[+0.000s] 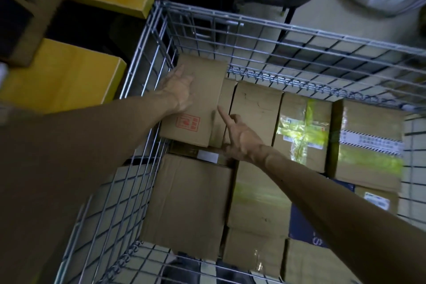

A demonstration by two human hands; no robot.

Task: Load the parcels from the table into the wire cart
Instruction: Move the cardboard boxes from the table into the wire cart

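left hand [181, 90] flat, right hand [239, 138] spread, neither clamped: i press the stamped parcel [205, 90] snug into the upper-left corner of the wire cart [297, 30], saving room.

Matt cardboard parcels [192, 99] (some glossy-taped, seemingly plastic) in bare metal wire cart [147, 53].
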